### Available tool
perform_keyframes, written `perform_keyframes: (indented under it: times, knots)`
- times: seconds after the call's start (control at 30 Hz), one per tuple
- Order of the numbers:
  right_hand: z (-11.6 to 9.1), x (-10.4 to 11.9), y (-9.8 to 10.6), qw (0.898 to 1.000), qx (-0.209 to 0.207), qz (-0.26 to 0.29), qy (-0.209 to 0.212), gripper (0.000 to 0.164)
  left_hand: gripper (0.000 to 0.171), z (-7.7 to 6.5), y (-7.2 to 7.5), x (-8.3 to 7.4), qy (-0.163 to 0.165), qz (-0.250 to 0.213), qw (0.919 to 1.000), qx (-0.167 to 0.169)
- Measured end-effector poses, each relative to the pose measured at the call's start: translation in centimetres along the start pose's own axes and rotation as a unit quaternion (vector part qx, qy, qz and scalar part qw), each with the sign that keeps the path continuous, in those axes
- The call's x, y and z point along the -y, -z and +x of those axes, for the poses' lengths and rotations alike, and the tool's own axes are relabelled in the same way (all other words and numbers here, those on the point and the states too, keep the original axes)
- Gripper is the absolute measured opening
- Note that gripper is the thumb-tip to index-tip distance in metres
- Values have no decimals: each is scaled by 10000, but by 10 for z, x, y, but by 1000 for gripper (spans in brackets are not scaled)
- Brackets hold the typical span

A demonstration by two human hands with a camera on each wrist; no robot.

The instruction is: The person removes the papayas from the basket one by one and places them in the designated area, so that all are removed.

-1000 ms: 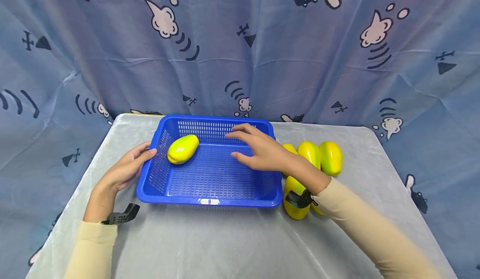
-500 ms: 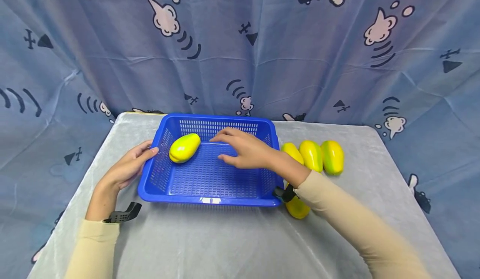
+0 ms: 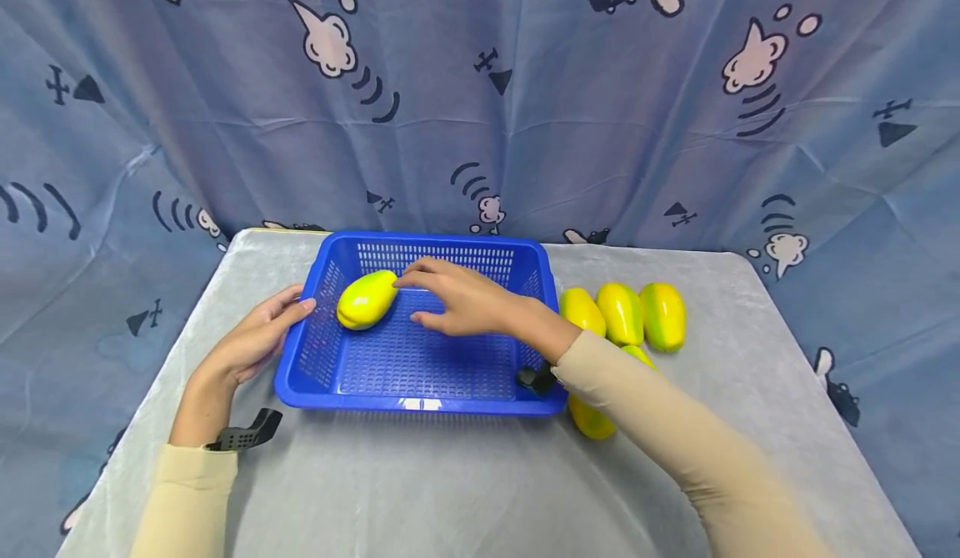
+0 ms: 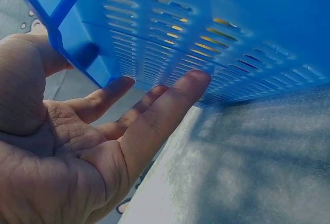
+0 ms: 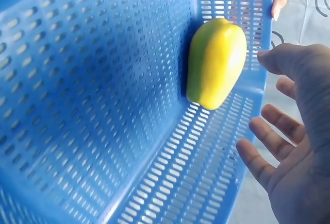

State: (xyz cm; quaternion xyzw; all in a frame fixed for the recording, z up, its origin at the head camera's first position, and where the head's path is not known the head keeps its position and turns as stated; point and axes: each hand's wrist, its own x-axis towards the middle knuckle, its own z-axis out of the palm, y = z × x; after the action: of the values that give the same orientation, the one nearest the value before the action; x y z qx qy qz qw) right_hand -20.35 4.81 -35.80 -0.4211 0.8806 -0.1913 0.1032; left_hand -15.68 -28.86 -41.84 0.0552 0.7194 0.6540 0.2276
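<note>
A blue plastic basket (image 3: pixel 435 404) with slotted walls stands on the table. Inside it, at the left end, lies one yellow-green papaya (image 3: pixel 366 299). My left hand (image 3: pixel 255 337) holds the basket's left rim, thumb over the edge; in the left wrist view its fingers (image 4: pixel 193 82) lie along the outer wall. My right hand (image 3: pixel 468 298) hovers inside the basket's outline with fingers spread and holds nothing. Its fingertips overlap the papaya's right end in the head view. In the right wrist view, a gap shows between the hand (image 5: pixel 289 147) and the papaya (image 5: pixel 216 64).
Several more papayas (image 3: pixel 663 316) lie on the table right of the basket, some partly hidden by my right forearm. A grey cloth (image 3: pixel 360 491) covers the table. Behind it hangs a blue patterned curtain (image 3: pixel 420 82).
My right hand has moved left across the basket, from its right side to beside the papaya there. My left hand stays on the rim.
</note>
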Motion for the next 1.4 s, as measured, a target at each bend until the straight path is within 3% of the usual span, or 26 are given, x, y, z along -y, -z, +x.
perform_keyframes:
  times: [0.17,0.37,0.57,0.97,1.4]
  knots:
    - [14,0,-9,9998,148,-52,107,51,63,1,-1,1,22,-4,10000,11]
    - [31,1,-13,9996,-131,-165,181,52,60,4,-2,0,-64,-47,10000,-6]
    - [42,2,-19,9995,-88,-169,240,53,59,4,-2,-1,-96,-205,9997,102]
    - [57,-2,-39,9990,366,-146,212,60,63,5,-3,-1,-78,-135,9998,137]
    - [58,2,-45,9987,167,-420,247,61,62,2,-1,1,-79,-143,9998,78]
